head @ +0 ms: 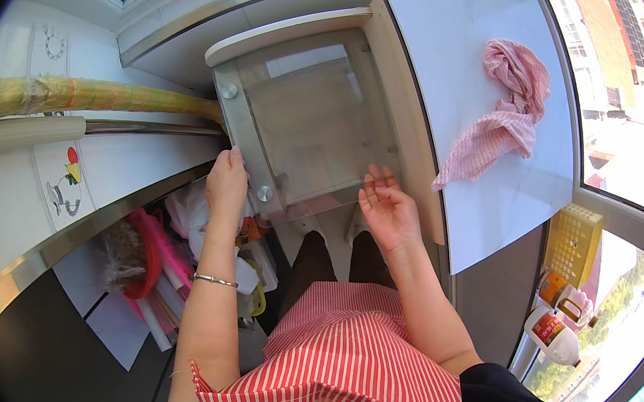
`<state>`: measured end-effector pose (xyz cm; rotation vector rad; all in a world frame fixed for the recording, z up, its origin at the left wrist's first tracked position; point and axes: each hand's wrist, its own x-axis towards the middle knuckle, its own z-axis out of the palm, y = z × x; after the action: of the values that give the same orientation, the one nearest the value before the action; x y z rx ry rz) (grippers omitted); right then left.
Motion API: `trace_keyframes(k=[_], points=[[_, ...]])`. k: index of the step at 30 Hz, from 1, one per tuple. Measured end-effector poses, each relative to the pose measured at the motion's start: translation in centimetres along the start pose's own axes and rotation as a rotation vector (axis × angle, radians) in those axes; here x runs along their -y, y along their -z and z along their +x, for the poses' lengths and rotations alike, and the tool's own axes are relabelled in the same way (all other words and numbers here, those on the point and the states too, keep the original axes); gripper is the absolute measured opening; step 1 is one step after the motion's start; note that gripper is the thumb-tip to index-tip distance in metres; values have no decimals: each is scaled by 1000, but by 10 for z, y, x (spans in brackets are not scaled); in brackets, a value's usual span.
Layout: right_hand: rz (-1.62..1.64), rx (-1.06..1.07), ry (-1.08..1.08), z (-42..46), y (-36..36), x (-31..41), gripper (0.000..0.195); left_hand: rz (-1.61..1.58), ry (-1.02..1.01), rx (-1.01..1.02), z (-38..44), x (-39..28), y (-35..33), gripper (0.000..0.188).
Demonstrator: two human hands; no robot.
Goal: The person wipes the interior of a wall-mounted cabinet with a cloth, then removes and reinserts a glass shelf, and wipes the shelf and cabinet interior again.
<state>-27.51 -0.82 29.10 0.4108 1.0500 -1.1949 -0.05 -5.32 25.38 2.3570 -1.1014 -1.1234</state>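
A glass panel (312, 123) with round metal fixings lies in front of me, next to a pale wooden side board. My left hand (227, 180) has its fingers closed over the panel's left edge, near the lower metal fixing. At the panel's lower right corner, my right hand (390, 207) is palm up with its fingers apart and holds nothing; whether its fingertips touch the glass I cannot tell. A crumpled pink striped cloth (505, 110) rests on the white tabletop (483, 216) to the right of my right hand.
At the left stand a wrapped yellow roll (82, 92) and a metal pole with a pale grip (32, 133). Below them are plastic bags and a red and pink item (148, 248). By the lower right window are a yellow perforated basket (573, 241) and plastic bottles (553, 335).
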Motion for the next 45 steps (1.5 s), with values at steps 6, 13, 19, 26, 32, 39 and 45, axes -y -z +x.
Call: trace_keyframes(k=[6,13,19,26,32,39,45], points=[[43,45,6,6,-6,-8,37,-189,39,36,-1,-2,3,42],[200,180,25,15,-19,-24,22,-304,-3,103,0,4,5,32],[89,188,90,31,-15,-28,25,-385,-18,117,-6,4,3,29],[52,327,45,35,6,-15,29,-603,42,257,-32,3,17,30],[60,437,-81,10,29,-2,33,-1381,238,581,-61,27,56,56],[-247,542,-203,-5,27,20,40,-1414,-3,973,-62,62,120,77],[-452,568,-195,5,-3,24,37,-931,54,1001,-86,68,144,65]])
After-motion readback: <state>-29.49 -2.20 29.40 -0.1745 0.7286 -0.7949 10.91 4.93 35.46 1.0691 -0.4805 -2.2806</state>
